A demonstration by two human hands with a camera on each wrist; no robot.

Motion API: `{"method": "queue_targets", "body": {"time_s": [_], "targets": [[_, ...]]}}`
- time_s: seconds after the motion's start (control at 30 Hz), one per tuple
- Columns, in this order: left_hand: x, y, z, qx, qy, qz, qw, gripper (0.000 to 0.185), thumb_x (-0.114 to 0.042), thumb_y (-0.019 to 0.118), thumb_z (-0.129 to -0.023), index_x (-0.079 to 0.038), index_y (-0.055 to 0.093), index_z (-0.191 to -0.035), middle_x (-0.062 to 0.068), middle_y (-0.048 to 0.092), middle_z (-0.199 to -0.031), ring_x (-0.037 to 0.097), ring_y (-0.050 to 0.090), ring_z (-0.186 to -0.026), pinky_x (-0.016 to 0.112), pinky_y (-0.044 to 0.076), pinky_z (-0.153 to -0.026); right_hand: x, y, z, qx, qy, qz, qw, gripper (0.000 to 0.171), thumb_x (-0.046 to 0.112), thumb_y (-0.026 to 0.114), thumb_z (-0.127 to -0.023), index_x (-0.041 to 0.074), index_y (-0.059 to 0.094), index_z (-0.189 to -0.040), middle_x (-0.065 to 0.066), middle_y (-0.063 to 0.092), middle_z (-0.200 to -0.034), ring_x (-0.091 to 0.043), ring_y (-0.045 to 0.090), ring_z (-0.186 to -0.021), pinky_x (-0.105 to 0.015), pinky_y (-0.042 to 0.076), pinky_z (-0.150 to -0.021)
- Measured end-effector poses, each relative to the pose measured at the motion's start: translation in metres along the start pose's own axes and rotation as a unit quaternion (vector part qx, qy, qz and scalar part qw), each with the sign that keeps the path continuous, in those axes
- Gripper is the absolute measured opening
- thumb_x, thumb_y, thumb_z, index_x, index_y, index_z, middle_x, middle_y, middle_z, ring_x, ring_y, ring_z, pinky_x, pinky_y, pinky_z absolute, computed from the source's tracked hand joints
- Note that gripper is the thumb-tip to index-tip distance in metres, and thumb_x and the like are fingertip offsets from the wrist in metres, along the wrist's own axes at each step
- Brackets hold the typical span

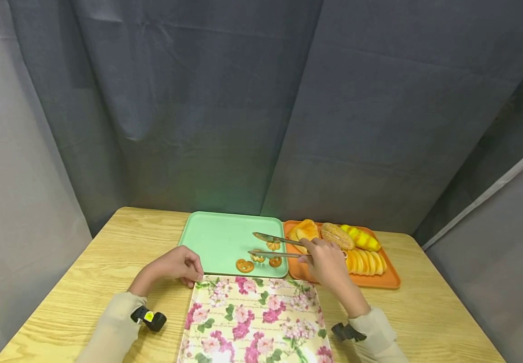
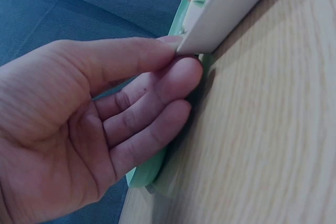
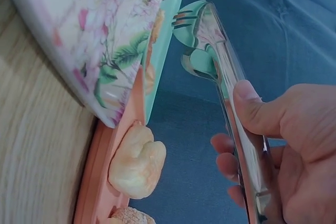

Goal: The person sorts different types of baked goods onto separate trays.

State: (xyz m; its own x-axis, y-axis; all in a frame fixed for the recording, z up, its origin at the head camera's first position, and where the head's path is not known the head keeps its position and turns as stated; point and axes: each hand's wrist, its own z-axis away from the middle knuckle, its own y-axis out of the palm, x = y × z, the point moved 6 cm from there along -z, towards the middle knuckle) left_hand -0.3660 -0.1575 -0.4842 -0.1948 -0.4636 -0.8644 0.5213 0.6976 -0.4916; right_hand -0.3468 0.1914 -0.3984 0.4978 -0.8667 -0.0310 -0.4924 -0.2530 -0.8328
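desk: we see a light wooden desk [image 1: 107,262] with plain grain, set against grey curtains.
far middle: a mint green tray [image 1: 216,239] lies flat on the desk.
far right: an orange tray [image 1: 381,280] lies just beside the green one, their edges touching.
near middle: a floral tray [image 1: 254,320] sits in front of both and overlaps their near edges.
near left: we see a sleeved forearm resting on the wood.

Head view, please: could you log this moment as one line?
right hand: grips tongs over green tray | left hand: pinches floral tray corner | pretzels: on green tray
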Motion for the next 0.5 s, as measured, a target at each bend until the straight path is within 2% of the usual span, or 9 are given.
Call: {"method": "queue_targets", "body": {"time_s": [0.17,0.33,0.5], "targets": [[0.0,0.0,0.0,-0.001,0.0,0.0,1.0,0.009,-0.006,0.073,-0.091,0.002,0.076,-0.089,0.017,0.075,-0.079,0.018,0.069,-0.061,0.033,0.059,-0.061,-0.003,-0.002,-0.001,0.029,0.016,-0.025,0.999,0.043,0.02,0.09,-0.075,0.007,0.074,-0.113,-0.01,0.07,-0.083,-0.024,0.061,-0.064,-0.034,0.048,-0.053],[0.0,0.0,0.0,0.002,0.002,-0.001,1.0,0.009,-0.006,0.074,-0.091,0.002,0.076,-0.09,0.016,0.075,-0.079,0.018,0.07,-0.061,0.034,0.059,-0.061,-0.009,-0.004,-0.001,0.076,0.048,-0.059,0.994,0.052,0.018,0.09,-0.075,0.006,0.071,-0.122,-0.014,0.072,-0.094,-0.025,0.065,-0.07,-0.034,0.05,-0.054],[0.002,0.0,-0.001,0.001,0.001,0.0,1.0,0.008,-0.007,0.074,-0.091,0.001,0.076,-0.089,0.015,0.075,-0.077,0.018,0.07,-0.061,0.033,0.059,-0.06,-0.017,-0.008,-0.002,0.103,0.055,-0.084,0.99,0.057,0.016,0.09,-0.076,0.007,0.069,-0.128,-0.01,0.069,-0.094,-0.021,0.063,-0.074,-0.029,0.047,-0.057]]}}
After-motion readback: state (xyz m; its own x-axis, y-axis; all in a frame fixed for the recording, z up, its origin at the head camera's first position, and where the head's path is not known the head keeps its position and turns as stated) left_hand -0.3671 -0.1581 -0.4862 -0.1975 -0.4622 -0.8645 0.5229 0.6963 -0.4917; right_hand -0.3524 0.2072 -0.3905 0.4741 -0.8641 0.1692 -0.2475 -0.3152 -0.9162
